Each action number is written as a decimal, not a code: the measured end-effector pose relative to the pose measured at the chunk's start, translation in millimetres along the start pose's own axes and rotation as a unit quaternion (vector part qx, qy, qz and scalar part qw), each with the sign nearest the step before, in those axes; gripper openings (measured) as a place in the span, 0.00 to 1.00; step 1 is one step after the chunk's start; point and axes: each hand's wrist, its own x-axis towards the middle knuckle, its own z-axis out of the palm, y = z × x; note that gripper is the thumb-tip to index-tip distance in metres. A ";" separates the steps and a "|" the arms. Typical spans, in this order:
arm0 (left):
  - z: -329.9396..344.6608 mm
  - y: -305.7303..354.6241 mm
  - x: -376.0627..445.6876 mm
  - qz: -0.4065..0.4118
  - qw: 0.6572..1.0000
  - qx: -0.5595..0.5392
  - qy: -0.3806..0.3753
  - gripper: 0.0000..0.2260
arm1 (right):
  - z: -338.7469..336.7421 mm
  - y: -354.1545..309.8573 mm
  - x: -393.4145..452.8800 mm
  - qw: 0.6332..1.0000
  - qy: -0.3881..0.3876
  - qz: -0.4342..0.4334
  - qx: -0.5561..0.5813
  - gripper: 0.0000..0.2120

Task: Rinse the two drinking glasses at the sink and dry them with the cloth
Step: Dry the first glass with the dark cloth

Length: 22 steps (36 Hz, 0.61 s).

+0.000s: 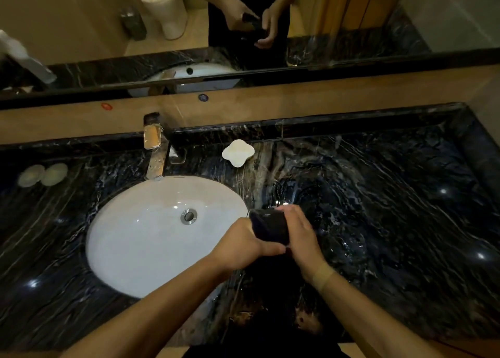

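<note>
The dark cloth (270,229) sits bunched between both hands, just right of the sink (130,249). Left hand (240,245) grips its near side, right hand (300,231) curls round the far side. Can't tell whether a glass is inside.

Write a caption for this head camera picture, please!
Both hands, left and right, hold a dark object beside the white sink.
</note>
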 end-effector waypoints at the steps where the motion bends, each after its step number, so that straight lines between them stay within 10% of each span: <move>1: 1.6 -2.6 1.0 0.020 0.996 0.083 0.006 0.20 | -0.3 -1.7 1.2 0.998 -0.007 0.056 0.025 0.14; 5: 4.2 -9.6 -4.0 0.174 0.859 0.482 0.023 0.12 | -15.9 -8.1 6.3 0.958 -0.087 0.265 0.074 0.21; 11: -13.1 -50.9 8.0 0.449 0.706 0.547 -0.036 0.14 | -31.9 -12.7 7.4 0.914 -0.217 0.341 -0.034 0.25; 14: -10.9 -38.5 3.4 0.372 0.781 0.501 -0.005 0.13 | -29.6 -6.0 3.7 0.944 -0.210 0.251 0.048 0.26; 18: -10.0 -20.7 7.0 0.086 0.965 0.248 0.009 0.14 | -19.4 13.3 -2.2 0.990 -0.134 0.023 0.033 0.17; 22: -10.3 -8.1 3.4 -0.009 0.998 -0.045 -0.051 0.15 | -10.8 14.4 -2.7 0.997 -0.068 -0.036 0.008 0.16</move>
